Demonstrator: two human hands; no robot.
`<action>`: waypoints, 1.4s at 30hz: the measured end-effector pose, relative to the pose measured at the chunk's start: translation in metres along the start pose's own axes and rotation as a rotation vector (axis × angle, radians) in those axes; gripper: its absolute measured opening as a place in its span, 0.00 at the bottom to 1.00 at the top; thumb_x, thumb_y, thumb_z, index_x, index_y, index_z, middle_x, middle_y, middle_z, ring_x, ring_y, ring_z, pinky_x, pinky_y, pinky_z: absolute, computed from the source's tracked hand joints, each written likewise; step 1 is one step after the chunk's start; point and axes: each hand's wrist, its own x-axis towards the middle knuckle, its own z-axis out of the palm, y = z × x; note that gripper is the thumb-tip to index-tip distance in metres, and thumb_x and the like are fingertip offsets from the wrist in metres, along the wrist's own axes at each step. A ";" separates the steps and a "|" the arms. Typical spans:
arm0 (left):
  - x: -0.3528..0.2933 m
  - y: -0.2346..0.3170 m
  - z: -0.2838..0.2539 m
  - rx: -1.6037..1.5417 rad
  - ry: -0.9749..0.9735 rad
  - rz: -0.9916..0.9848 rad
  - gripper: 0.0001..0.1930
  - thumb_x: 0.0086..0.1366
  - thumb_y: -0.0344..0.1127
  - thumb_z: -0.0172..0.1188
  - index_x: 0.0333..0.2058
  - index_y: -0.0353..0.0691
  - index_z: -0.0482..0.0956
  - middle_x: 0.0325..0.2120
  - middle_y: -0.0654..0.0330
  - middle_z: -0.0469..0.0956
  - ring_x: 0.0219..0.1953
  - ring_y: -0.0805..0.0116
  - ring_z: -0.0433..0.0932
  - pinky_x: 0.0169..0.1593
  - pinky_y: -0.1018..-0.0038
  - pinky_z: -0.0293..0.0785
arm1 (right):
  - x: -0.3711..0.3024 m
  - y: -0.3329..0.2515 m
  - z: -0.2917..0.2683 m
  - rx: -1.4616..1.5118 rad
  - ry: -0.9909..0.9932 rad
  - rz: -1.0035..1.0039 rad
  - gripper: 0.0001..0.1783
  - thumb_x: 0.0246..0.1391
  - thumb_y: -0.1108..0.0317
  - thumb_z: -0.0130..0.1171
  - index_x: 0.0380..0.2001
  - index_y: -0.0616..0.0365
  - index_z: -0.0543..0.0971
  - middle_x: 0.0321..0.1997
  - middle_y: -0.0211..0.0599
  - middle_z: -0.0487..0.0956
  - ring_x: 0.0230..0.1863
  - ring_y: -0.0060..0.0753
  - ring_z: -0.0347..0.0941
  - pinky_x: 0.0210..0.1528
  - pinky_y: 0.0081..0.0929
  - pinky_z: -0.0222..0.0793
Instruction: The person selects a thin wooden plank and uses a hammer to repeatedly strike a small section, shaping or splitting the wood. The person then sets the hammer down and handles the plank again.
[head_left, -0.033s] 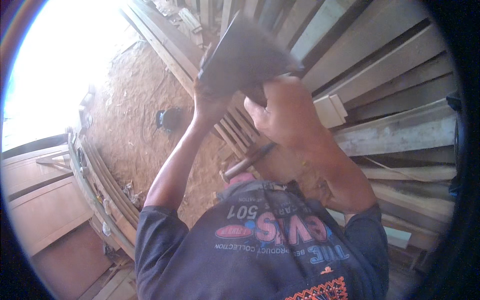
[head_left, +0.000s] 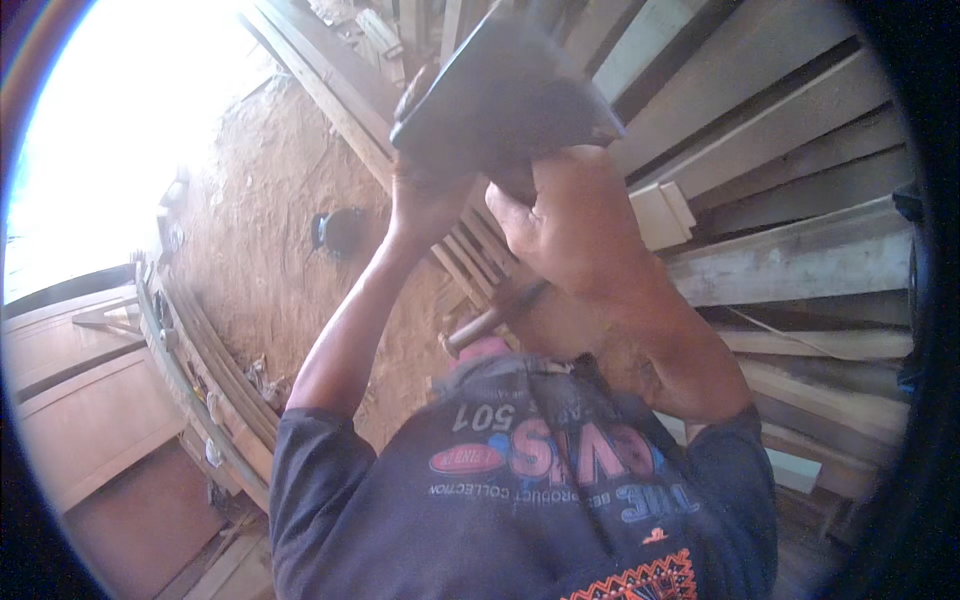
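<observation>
Dark panel held up in both hands over plank-strewn ground

A dark, flat-sided panel [head_left: 500, 95] was held at the top of the view, tilted, with a thin paler line along its left edge. Its face was blurred, and its exact kind could not be told. Its left side was gripped by the left hand [head_left: 425, 200], mostly hidden behind it, with fingers shown curled past the edge. At the lower right corner, a dark part of the panel was gripped by the right hand [head_left: 575, 215], closed in a fist, thumb bent inward; the palm was hidden.

Below the hands, a grey-brown cylindrical rod [head_left: 475, 330] was seen just beyond the hem of a dark printed T-shirt [head_left: 520, 500]. Narrow wooden slats [head_left: 470, 255] were noted between the forearms. Bare reddish-brown ground [head_left: 270, 190] was marked by a small dark object with a blue side [head_left: 338, 233], kind unclear. Long planks [head_left: 790, 265] were ranged along the right, with a pale wooden block [head_left: 660, 217] near the right wrist. Flat wooden panels [head_left: 80, 420] were seen at lower left.
</observation>
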 end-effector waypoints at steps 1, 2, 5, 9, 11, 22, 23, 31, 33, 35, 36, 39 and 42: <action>-0.001 -0.001 0.001 0.040 0.002 0.025 0.13 0.67 0.30 0.63 0.50 0.40 0.84 0.50 0.54 0.84 0.53 0.54 0.81 0.58 0.60 0.78 | -0.003 -0.002 0.002 -0.086 -0.174 0.086 0.15 0.56 0.59 0.67 0.33 0.63 0.83 0.33 0.57 0.83 0.39 0.65 0.82 0.46 0.56 0.78; -0.005 -0.001 0.004 0.206 0.062 0.159 0.13 0.66 0.30 0.63 0.50 0.41 0.84 0.50 0.55 0.84 0.52 0.55 0.81 0.56 0.61 0.79 | -0.005 -0.004 0.005 -0.169 -0.265 0.103 0.16 0.57 0.58 0.67 0.34 0.62 0.83 0.34 0.56 0.84 0.39 0.65 0.83 0.47 0.56 0.79; -0.007 -0.004 0.006 0.362 0.145 0.498 0.15 0.64 0.32 0.71 0.49 0.40 0.85 0.45 0.56 0.86 0.48 0.62 0.84 0.54 0.66 0.80 | -0.008 -0.006 0.008 -0.214 -0.290 0.127 0.16 0.57 0.59 0.68 0.33 0.64 0.84 0.33 0.58 0.83 0.39 0.65 0.82 0.46 0.55 0.78; -0.007 0.000 0.005 0.262 0.030 0.341 0.15 0.62 0.31 0.69 0.48 0.40 0.85 0.47 0.55 0.86 0.49 0.57 0.84 0.55 0.62 0.80 | -0.012 -0.003 -0.006 -0.166 -0.212 0.186 0.15 0.56 0.60 0.69 0.31 0.64 0.84 0.32 0.59 0.83 0.39 0.65 0.82 0.46 0.55 0.77; -0.012 0.004 0.005 0.142 0.049 0.440 0.12 0.63 0.29 0.63 0.46 0.40 0.85 0.47 0.53 0.84 0.50 0.51 0.83 0.53 0.61 0.80 | -0.016 -0.004 -0.016 -0.082 -0.095 0.098 0.15 0.56 0.60 0.69 0.32 0.65 0.84 0.32 0.60 0.83 0.39 0.65 0.82 0.44 0.54 0.78; -0.023 0.026 0.023 0.182 0.181 0.573 0.14 0.64 0.27 0.67 0.48 0.35 0.81 0.44 0.51 0.85 0.43 0.57 0.85 0.46 0.65 0.81 | -0.027 0.005 -0.010 -0.180 -0.261 0.167 0.13 0.57 0.66 0.68 0.39 0.65 0.84 0.37 0.59 0.85 0.41 0.63 0.83 0.45 0.51 0.80; -0.020 0.031 0.023 0.086 0.193 0.510 0.13 0.64 0.27 0.67 0.47 0.33 0.81 0.42 0.51 0.84 0.41 0.56 0.85 0.45 0.65 0.81 | -0.029 0.007 -0.015 -0.170 -0.201 0.141 0.13 0.57 0.66 0.68 0.40 0.66 0.84 0.37 0.59 0.85 0.41 0.63 0.84 0.45 0.49 0.80; -0.014 0.039 0.018 0.161 0.138 0.333 0.11 0.61 0.30 0.65 0.39 0.30 0.79 0.36 0.48 0.82 0.40 0.51 0.83 0.47 0.58 0.79 | -0.041 -0.005 -0.048 0.060 -0.001 0.114 0.12 0.55 0.68 0.70 0.40 0.63 0.84 0.37 0.56 0.85 0.40 0.58 0.85 0.43 0.45 0.80; -0.024 0.030 0.020 0.212 0.105 0.311 0.11 0.62 0.32 0.65 0.40 0.31 0.81 0.37 0.47 0.83 0.44 0.50 0.83 0.50 0.56 0.77 | -0.041 -0.006 -0.048 0.073 0.065 0.074 0.13 0.55 0.60 0.70 0.33 0.60 0.85 0.32 0.55 0.84 0.37 0.65 0.82 0.43 0.55 0.78; -0.035 0.022 0.022 0.210 0.084 0.281 0.13 0.62 0.33 0.65 0.43 0.33 0.82 0.40 0.48 0.83 0.47 0.49 0.82 0.52 0.56 0.77 | -0.043 -0.009 -0.042 0.081 0.055 0.060 0.14 0.56 0.59 0.69 0.32 0.59 0.85 0.33 0.55 0.84 0.37 0.65 0.82 0.42 0.56 0.78; -0.039 0.020 0.023 0.219 0.085 0.298 0.13 0.63 0.33 0.65 0.45 0.34 0.83 0.41 0.48 0.84 0.48 0.49 0.82 0.53 0.56 0.76 | -0.045 -0.010 -0.040 0.102 0.099 0.009 0.14 0.56 0.58 0.69 0.31 0.59 0.85 0.33 0.55 0.84 0.37 0.65 0.82 0.42 0.56 0.79; -0.045 0.021 0.021 0.308 0.137 0.357 0.16 0.64 0.33 0.65 0.50 0.39 0.83 0.45 0.51 0.85 0.47 0.49 0.83 0.52 0.58 0.78 | -0.042 -0.016 -0.023 -0.192 -0.240 0.049 0.15 0.56 0.56 0.68 0.31 0.60 0.85 0.33 0.55 0.84 0.37 0.64 0.83 0.44 0.56 0.79; -0.039 0.034 0.019 0.346 0.224 0.461 0.15 0.64 0.31 0.65 0.50 0.39 0.83 0.44 0.53 0.85 0.45 0.53 0.84 0.49 0.62 0.79 | -0.038 -0.013 -0.021 -0.154 -0.228 0.118 0.16 0.56 0.56 0.69 0.30 0.60 0.84 0.33 0.54 0.85 0.37 0.66 0.82 0.46 0.56 0.80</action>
